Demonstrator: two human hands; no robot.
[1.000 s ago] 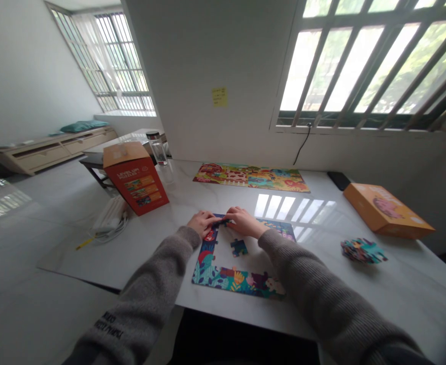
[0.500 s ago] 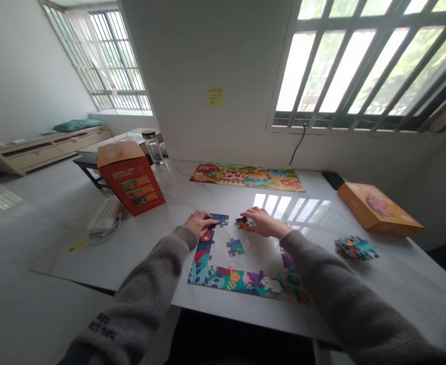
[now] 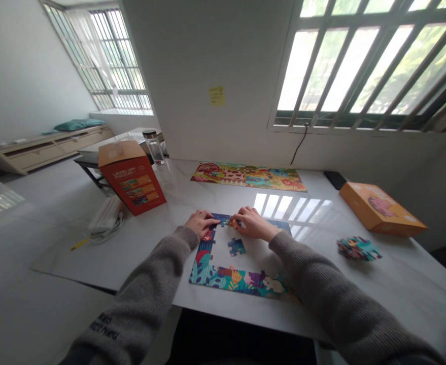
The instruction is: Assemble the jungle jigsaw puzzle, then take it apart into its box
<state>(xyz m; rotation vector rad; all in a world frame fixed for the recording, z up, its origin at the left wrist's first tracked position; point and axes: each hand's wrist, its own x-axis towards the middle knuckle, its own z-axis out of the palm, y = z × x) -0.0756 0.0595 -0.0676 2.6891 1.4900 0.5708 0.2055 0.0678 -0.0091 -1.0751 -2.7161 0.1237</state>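
Note:
A rectangular border of colourful jigsaw pieces [image 3: 215, 274] lies on the white marble table [image 3: 398, 268], open in its middle. My left hand [image 3: 202, 223] rests on the dark blue pieces at the border's upper left corner. My right hand [image 3: 253, 224] pinches a small orange-and-blue jigsaw piece [image 3: 232, 223] against the top row, a little to the right of my left hand. A loose blue jigsaw piece [image 3: 237, 247] lies inside the border, just below my right hand. Further right sits a heap of loose pieces [image 3: 357, 248].
A long finished jigsaw [image 3: 248, 177] lies at the table's back. An orange box [image 3: 378, 209] and a black phone [image 3: 336, 180] are at the back right. A red box [image 3: 131, 177], a glass bottle [image 3: 154, 147] and a white cable bundle [image 3: 106, 223] are at the left.
My right hand has slid left with the piece, closer to my left hand and the top of the border. My left hand has stayed in place.

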